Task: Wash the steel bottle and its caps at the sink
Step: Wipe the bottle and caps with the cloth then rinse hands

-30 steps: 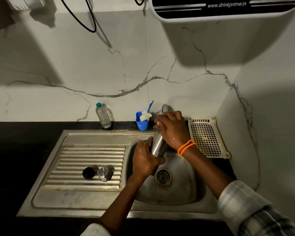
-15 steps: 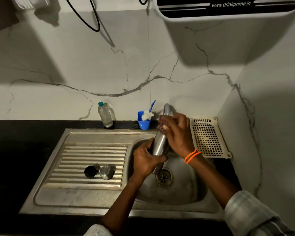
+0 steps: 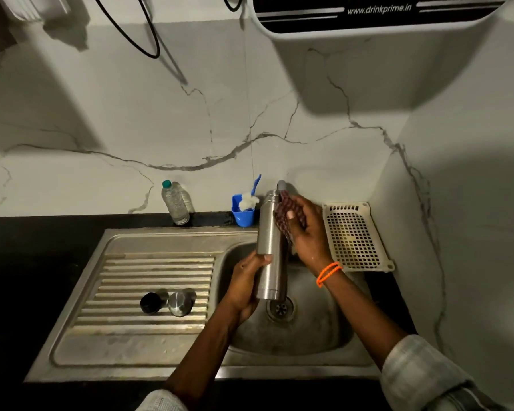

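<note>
Head view: we grip the steel bottle (image 3: 270, 247) upright by its base with our left hand (image 3: 245, 287), while our right hand (image 3: 304, 229) presses a scrubber (image 3: 284, 216) against its upper side.

Over the round steel sink basin (image 3: 309, 336), the way is taken up by the tall brushed-steel bottle (image 3: 270, 250), held upright by the left hand (image 3: 247, 286), with the right hand (image 3: 306, 229) pressing a dark red checked scrubber (image 3: 285, 215) against its upper side. The ribbed steel drainboard (image 3: 125, 292) lies open at its left and near parts, but a black cap (image 3: 150, 303) and a round steel cap (image 3: 181, 302) sit just beside each other towards its right. Along the back ledge stand a clear plastic bottle with a green cap (image 3: 176, 203), a blue plastic cup holding a brush (image 3: 244, 213) and a cream perforated plastic tray (image 3: 355, 235), with bare gaps between them.
</note>
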